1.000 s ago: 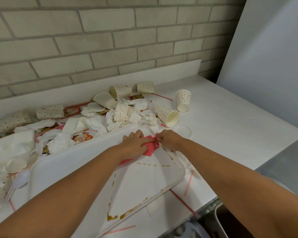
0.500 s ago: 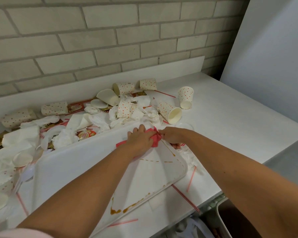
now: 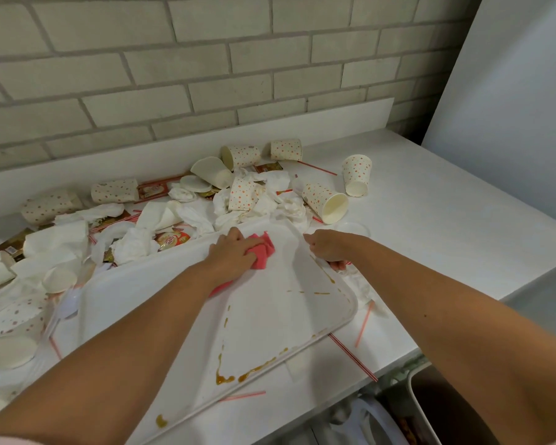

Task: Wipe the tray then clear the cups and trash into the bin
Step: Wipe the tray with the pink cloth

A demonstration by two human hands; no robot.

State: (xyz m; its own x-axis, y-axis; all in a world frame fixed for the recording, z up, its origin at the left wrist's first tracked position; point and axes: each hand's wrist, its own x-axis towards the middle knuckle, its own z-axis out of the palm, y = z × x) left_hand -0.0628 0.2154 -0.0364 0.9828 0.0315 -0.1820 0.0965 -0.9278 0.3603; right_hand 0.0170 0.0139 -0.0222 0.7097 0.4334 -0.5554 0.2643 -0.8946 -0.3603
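Observation:
A white tray (image 3: 270, 322) lies on the white counter, streaked with brown sauce along its near and right edges. My left hand (image 3: 233, 252) presses a pink cloth (image 3: 264, 252) onto the tray's far part. My right hand (image 3: 328, 247) grips the tray's far right rim, apart from the cloth. Dotted paper cups (image 3: 325, 202) lie tipped among crumpled napkins (image 3: 132, 244) behind the tray; one cup (image 3: 356, 175) stands upside down to the right. The bin (image 3: 446, 409) sits below the counter's front edge at lower right.
Red-striped straws (image 3: 353, 358) lie by the tray's right corner. Sauce packets (image 3: 170, 240), lids and more cups (image 3: 10, 351) crowd the left side. A brick wall rises behind; a white panel stands at the right.
My hands have parted: the right one let go of the cloth and took the tray's rim. The left one keeps the cloth and slid slightly left.

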